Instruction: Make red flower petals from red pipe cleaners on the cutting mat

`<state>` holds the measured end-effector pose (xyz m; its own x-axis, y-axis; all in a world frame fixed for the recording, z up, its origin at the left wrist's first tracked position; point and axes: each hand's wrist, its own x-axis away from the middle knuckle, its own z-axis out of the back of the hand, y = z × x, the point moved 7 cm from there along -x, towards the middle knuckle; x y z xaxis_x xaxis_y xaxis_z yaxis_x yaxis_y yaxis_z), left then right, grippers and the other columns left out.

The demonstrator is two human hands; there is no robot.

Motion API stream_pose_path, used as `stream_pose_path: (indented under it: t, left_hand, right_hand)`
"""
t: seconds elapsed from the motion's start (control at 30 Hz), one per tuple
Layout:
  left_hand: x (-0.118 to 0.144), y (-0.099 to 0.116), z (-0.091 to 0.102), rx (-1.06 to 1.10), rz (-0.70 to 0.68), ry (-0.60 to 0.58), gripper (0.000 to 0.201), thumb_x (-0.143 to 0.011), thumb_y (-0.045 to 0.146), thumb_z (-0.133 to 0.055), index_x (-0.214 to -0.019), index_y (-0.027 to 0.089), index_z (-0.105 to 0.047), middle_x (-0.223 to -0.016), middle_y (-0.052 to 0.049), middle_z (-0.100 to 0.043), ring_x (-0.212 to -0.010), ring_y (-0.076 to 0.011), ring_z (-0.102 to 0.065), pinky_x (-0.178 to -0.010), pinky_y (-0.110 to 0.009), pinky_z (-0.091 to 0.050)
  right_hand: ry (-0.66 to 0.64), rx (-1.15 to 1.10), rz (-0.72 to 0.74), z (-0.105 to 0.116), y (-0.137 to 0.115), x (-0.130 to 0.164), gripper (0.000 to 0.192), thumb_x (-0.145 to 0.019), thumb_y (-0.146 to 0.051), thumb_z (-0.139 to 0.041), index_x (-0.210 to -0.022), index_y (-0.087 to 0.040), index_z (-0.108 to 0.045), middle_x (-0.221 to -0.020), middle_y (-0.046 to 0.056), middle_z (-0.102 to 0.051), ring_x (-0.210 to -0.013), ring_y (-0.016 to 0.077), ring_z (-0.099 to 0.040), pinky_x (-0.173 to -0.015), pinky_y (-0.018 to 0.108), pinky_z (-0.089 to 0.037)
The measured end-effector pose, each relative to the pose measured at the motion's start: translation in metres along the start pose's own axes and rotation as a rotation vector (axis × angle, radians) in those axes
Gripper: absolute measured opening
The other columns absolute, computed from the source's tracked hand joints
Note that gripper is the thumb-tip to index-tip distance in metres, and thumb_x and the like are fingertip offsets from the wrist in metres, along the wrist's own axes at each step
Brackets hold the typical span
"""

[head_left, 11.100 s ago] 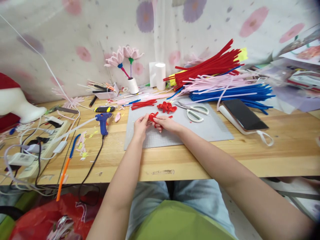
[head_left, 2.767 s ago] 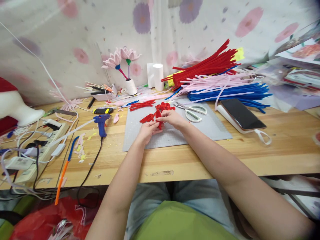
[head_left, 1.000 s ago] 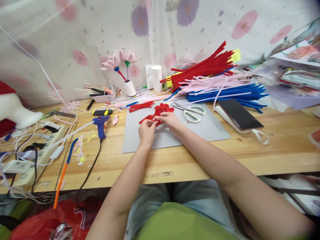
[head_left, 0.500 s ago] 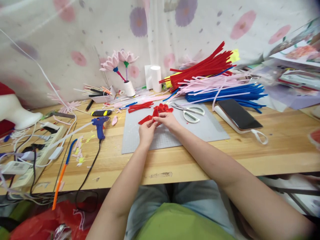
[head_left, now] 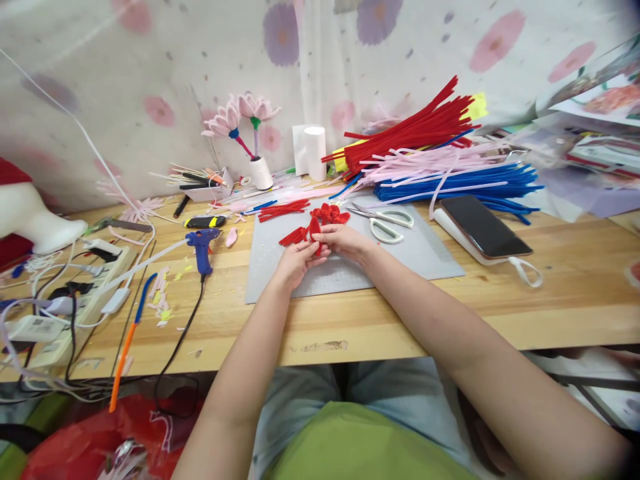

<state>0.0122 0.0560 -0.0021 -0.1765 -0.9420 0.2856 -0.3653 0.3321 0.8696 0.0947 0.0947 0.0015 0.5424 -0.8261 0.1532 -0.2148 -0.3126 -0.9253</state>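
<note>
Scissors, pale handles spread, lie on the far part of my grey mat, to the right of my hands. Nearer, over the middle of the mat, my left hand is curled, thumb and fingers nearly together, holding the lower part of a small red fuzzy piece. My right hand reaches in from the right, thumb and fingertips pinching the same piece, so both have hold of it and it stands roughly upright between them. How firmly each one grips, I can't tell. Just beyond it sits a red looped cluster on the mat; just left of it lies a sheaf of short red strips, with a second red bundle at the mat's far edge. On the wooden table to the left I have a blue glue gun, and a black-and-yellow cutter just beyond it. Far right, long red stems share a heap with pink stems and blue stems; nearer than those rests a phone. Pink flowers stand in a white spool, far left.
</note>
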Motion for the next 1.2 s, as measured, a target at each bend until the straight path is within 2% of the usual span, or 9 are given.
stream_pose_path:
  t: [0.17, 0.23, 0.33, 0.47, 0.57, 0.7, 0.87, 1.0, 1.2]
  left_hand:
    - [-0.003, 0.004, 0.01, 0.066, -0.042, 0.102, 0.006, -0.072, 0.01, -0.059, -0.077, 0.009, -0.063, -0.068, -0.004, -0.065, -0.059, -0.0089, -0.062, -0.07, -0.027, -0.052]
    - [-0.003, 0.007, 0.012, 0.072, -0.068, 0.126, 0.007, -0.071, 0.011, -0.06, -0.077, 0.009, -0.063, -0.067, -0.003, -0.065, -0.057, -0.0083, -0.061, -0.068, -0.025, -0.052]
    - [-0.003, 0.01, 0.015, 0.076, -0.087, 0.14, 0.007, -0.071, 0.013, -0.061, -0.076, 0.009, -0.062, -0.066, -0.003, -0.064, -0.056, -0.0074, -0.06, -0.069, -0.026, -0.052]
    - [-0.003, 0.011, 0.016, 0.146, -0.08, 0.107, 0.004, -0.073, 0.013, -0.059, -0.073, 0.009, -0.061, -0.061, 0.0, -0.061, -0.053, -0.0051, -0.057, -0.072, -0.026, -0.051]
    - [-0.003, 0.009, 0.013, 0.203, -0.047, 0.043, 0.006, -0.076, 0.012, -0.055, -0.072, 0.009, -0.06, -0.058, 0.001, -0.059, -0.053, -0.0042, -0.056, -0.07, -0.023, -0.051]
    - [-0.002, 0.009, 0.011, 0.207, -0.04, 0.006, 0.006, -0.075, 0.012, -0.055, -0.073, 0.009, -0.06, -0.059, 0.001, -0.059, -0.051, -0.0034, -0.055, -0.066, -0.02, -0.052]
    - [-0.002, 0.014, 0.013, 0.143, -0.121, 0.033, 0.008, -0.068, 0.016, -0.063, -0.074, 0.01, -0.061, -0.061, 0.0, -0.062, -0.052, -0.0049, -0.057, -0.063, -0.021, -0.051]
    - [-0.003, 0.017, 0.019, 0.026, -0.199, 0.136, 0.013, -0.065, 0.02, -0.066, -0.074, 0.011, -0.063, -0.061, -0.001, -0.064, -0.053, -0.0076, -0.059, -0.064, -0.025, -0.051]
    - [-0.005, 0.019, 0.024, -0.166, -0.364, 0.268, 0.015, -0.064, 0.022, -0.066, -0.076, 0.013, -0.067, -0.067, -0.001, -0.067, -0.058, -0.0104, -0.061, -0.07, -0.028, -0.05]
  right_hand:
    - [-0.035, 0.01, 0.046, -0.005, -0.003, 0.0, 0.032, -0.068, -0.045, -0.062, -0.077, -0.014, -0.062, -0.068, 0.002, -0.061, -0.06, 0.0085, -0.05, -0.058, 0.023, -0.039]
    - [-0.04, 0.104, 0.092, -0.004, -0.008, 0.001, 0.035, -0.071, -0.047, -0.057, -0.082, -0.014, -0.062, -0.076, 0.004, -0.062, -0.066, 0.0096, -0.052, -0.06, 0.023, -0.04]
    - [-0.081, 0.311, 0.144, -0.003, -0.014, 0.003, 0.032, -0.071, -0.043, -0.058, -0.081, -0.012, -0.061, -0.073, 0.002, -0.059, -0.065, 0.009, -0.049, -0.059, 0.022, -0.038]
    - [-0.147, 0.484, 0.136, -0.01, -0.011, 0.004, 0.029, -0.073, -0.041, -0.056, -0.084, -0.014, -0.059, -0.072, 0.0, -0.056, -0.063, 0.0084, -0.048, -0.056, 0.021, -0.038]
    - [-0.12, 0.479, 0.121, -0.014, -0.006, 0.003, 0.029, -0.075, -0.043, -0.052, -0.086, -0.016, -0.055, -0.074, -0.001, -0.054, -0.06, 0.0072, -0.046, -0.053, 0.021, -0.038]
    - [-0.123, 0.49, 0.155, -0.015, -0.004, 0.001, 0.029, -0.074, -0.044, -0.052, -0.077, -0.015, -0.051, -0.066, -0.002, -0.05, -0.055, 0.0057, -0.043, -0.05, 0.019, -0.036]
    - [-0.057, 0.525, 0.235, -0.006, -0.012, 0.0, 0.027, -0.072, -0.041, -0.054, -0.072, -0.015, -0.049, -0.06, -0.004, -0.046, -0.051, 0.0056, -0.041, -0.047, 0.019, -0.031]
    - [0.029, 0.591, 0.248, -0.005, -0.018, 0.001, 0.019, -0.073, -0.034, -0.049, -0.069, -0.016, -0.047, -0.055, -0.004, -0.044, -0.048, 0.0058, -0.038, -0.046, 0.02, -0.029]
    - [0.159, 0.691, 0.328, -0.004, -0.02, -0.001, 0.014, -0.068, -0.03, -0.05, -0.064, -0.016, -0.048, -0.059, -0.002, -0.051, -0.053, 0.0078, -0.042, -0.052, 0.021, -0.032]
